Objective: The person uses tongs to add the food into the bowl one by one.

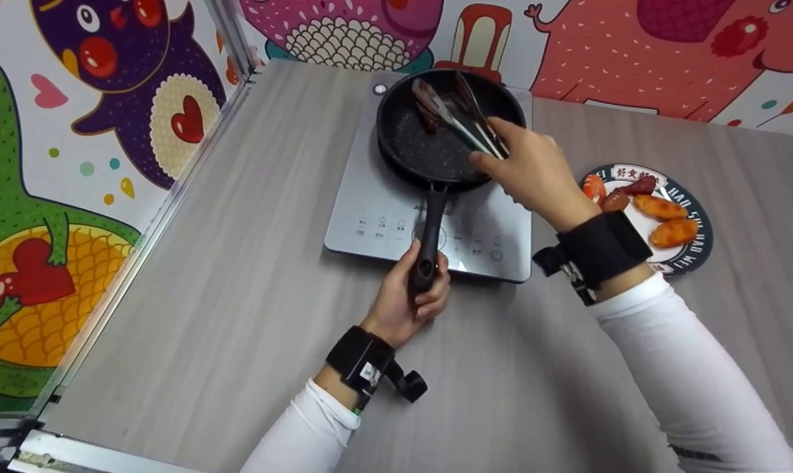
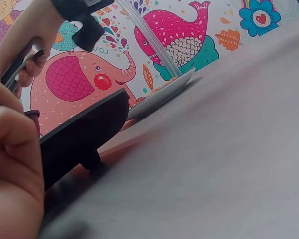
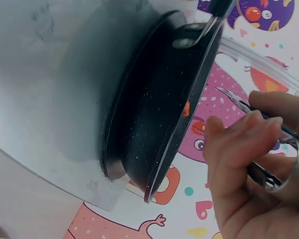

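My left hand point(image 1: 399, 305) grips the black handle point(image 1: 433, 213) of a speckled frying pan point(image 1: 432, 154), which sits on a silver induction cooktop point(image 1: 357, 197). Metal tongs point(image 1: 458, 125) are held in my right hand point(image 1: 537, 167), their two arms spread apart over the pan. Beneath the tongs a small dark reddish piece of food point(image 1: 428, 121) lies in the pan, partly hidden by one arm. In the right wrist view, a reddish bit of food point(image 3: 186, 108) shows at the pan's rim, and fingers curl around the tongs point(image 3: 261, 174).
Right of the cooktop, partly behind my right wrist, stands a round plate point(image 1: 702, 226) with a dark lettered rim, bearing a shrimp-like piece, dark red meat and two orange-brown pieces. Cartoon-printed walls point(image 1: 593, 52) border the grey table point(image 1: 238, 263) at the back and left.
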The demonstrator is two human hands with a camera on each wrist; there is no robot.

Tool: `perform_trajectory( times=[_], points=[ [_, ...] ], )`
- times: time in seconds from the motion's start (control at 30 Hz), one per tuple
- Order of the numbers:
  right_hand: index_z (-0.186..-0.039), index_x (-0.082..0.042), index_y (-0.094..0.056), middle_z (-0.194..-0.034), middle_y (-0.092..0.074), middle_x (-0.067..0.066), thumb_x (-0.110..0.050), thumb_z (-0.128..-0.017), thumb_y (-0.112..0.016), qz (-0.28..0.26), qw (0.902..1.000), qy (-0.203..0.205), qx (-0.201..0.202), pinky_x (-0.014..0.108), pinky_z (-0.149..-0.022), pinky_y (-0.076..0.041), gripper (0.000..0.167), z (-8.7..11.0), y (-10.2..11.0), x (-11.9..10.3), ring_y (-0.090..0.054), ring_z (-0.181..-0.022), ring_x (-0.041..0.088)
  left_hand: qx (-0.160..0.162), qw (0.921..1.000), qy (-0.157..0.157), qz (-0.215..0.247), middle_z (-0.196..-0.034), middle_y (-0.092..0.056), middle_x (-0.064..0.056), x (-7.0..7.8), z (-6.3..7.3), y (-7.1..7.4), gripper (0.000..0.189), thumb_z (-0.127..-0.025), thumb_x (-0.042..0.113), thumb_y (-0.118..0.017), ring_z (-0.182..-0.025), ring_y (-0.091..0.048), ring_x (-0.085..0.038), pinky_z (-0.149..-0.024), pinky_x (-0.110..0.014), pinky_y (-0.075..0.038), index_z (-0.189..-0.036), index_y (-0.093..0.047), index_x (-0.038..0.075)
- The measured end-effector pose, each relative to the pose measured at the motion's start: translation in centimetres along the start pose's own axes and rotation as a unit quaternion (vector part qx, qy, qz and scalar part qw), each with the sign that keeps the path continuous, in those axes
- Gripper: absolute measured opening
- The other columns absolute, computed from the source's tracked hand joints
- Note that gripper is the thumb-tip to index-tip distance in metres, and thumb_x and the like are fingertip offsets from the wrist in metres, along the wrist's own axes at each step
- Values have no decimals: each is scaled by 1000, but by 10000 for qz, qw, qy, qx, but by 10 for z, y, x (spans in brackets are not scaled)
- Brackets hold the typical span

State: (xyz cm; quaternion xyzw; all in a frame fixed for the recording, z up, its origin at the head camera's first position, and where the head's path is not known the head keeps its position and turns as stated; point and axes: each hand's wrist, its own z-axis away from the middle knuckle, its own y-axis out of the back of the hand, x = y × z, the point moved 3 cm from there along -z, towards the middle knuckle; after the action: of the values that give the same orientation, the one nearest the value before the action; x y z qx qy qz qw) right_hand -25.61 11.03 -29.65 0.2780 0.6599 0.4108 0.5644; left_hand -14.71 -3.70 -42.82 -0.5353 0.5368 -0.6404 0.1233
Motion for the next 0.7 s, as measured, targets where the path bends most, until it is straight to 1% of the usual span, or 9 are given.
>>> perform_trajectory(
  times=[0.1, 0.17, 0.27, 0.4, 0.47, 0.5, 0.6, 0.67, 0.7],
  points=[
    [-137, -16, -34, -95, -59, 9, -49, -83, -53, 25, 9999, -19, 145, 33, -50, -45, 66, 10, 1, 4, -55, -53, 20, 1, 10000, 23, 20, -50, -34, 8, -2, 0, 1, 43, -95, 46, -27, -39, -27, -7, -36, -19, -20, -87, -47, 8],
    [-137, -14, -35, -97, -60, 11, -49, -83, -53, 89, 9997, 28, 230, 34, -54, -43, 66, 17, 1, 7, -54, -60, 21, 31, 10000, 36, 31, -50, -34, 8, -3, 2, 1, 43, -95, 45, -27, -39, -28, -7, -36, -19, -20, -87, -47, 8],
    [-135, -12, -38, -107, -59, 15, -48, -83, -54, 126, 9993, 115, 343, 36, -63, -41, 65, 28, 1, 11, -54, -72, 24, 91, 9999, 31, 50, -50, -34, 8, -5, 5, 3, 43, -95, 45, -26, -39, -28, -7, -36, -19, -20, -87, -47, 8],
    [-134, -16, -41, -100, -61, 15, -45, -83, -56, 157, 9985, 121, 513, 37, -64, -40, 61, 42, 1, 16, -53, -68, 24, 147, 9999, 1, 70, -50, -34, 8, -4, 7, 5, 43, -95, 45, -26, -39, -29, -7, -36, -19, -21, -87, -46, 8],
    [-134, -19, -41, -95, -62, 13, -44, -82, -56, 71, 9984, 55, 562, 36, -60, -42, 59, 49, 2, 20, -53, -59, 23, 151, 9999, -22, 62, -50, -34, 8, -2, 7, 5, 43, -96, 44, -26, -40, -29, -7, -36, -19, -21, -87, -46, 8],
    [-134, -21, -40, -89, -62, 12, -44, -82, -56, -37, 9984, -11, 563, 36, -57, -43, 59, 52, 2, 23, -53, -55, 22, 149, 9999, -35, 59, -50, -33, 7, -2, 7, 4, 43, -96, 44, -26, -40, -29, -6, -36, -19, -21, -87, -46, 8],
    [-135, -24, -38, -84, -62, 9, -43, -82, -56, -475, 9973, -192, 526, 34, -49, -47, 59, 63, 3, 30, -55, -50, 18, 116, 9999, -61, 33, -51, -33, 7, 0, 4, 3, 43, -96, 44, -25, -40, -29, -7, -36, -19, -21, -87, -46, 8],
    [-136, -27, -36, -72, -59, 7, -44, -82, -56, -730, 9956, -335, 476, 33, -40, -45, 59, 69, 4, 35, -54, -43, 18, 69, 10000, -61, 15, -51, -34, 8, 1, 2, 2, 43, -96, 44, -25, -40, -29, -7, -37, -19, -21, -87, -46, 8],
    [-136, -28, -35, -68, -58, 7, -43, -82, -56, -820, 9948, -368, 478, 32, -39, -44, 59, 72, 4, 37, -53, -43, 18, 45, 10000, -66, 8, -51, -34, 8, 1, 1, 1, 43, -96, 44, -25, -40, -29, -7, -37, -19, -21, -87, -46, 8]
  ],
)
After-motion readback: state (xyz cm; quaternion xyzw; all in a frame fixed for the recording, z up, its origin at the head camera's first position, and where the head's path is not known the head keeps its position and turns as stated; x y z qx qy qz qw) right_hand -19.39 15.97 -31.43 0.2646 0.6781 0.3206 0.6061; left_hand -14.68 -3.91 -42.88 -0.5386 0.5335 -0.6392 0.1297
